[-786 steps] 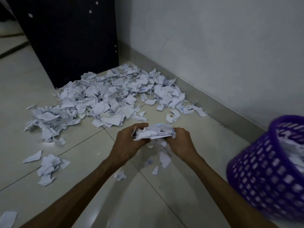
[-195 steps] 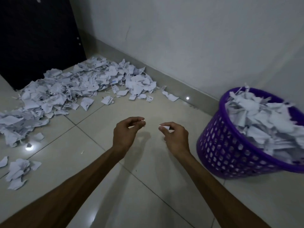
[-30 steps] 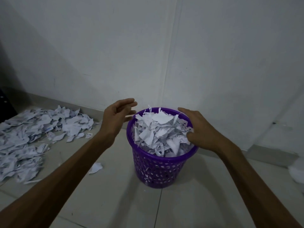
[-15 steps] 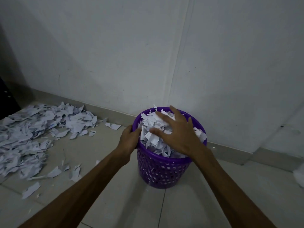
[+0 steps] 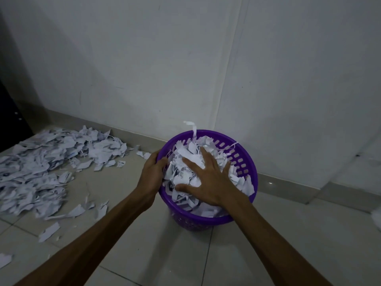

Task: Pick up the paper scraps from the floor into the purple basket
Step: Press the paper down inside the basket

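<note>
Purple basket: stands upright on the floor near the wall, its long axis vertical and its round mouth pointing up; heaped with torn paper.
Paper in basket: white scraps piled above the rim, one thin strip sticking straight up at the far edge.
Right hand: flat, fingers spread and straight, palm pressing down on the heap; it grips nothing.
Left hand: fingers curled over the basket's left rim, holding it.
Paper scraps on floor: a broad pile left of the basket, running along the skirting, with loose pieces trailing toward the near tiles.
Dark cabinet: at the far left edge, beside the pile.
</note>
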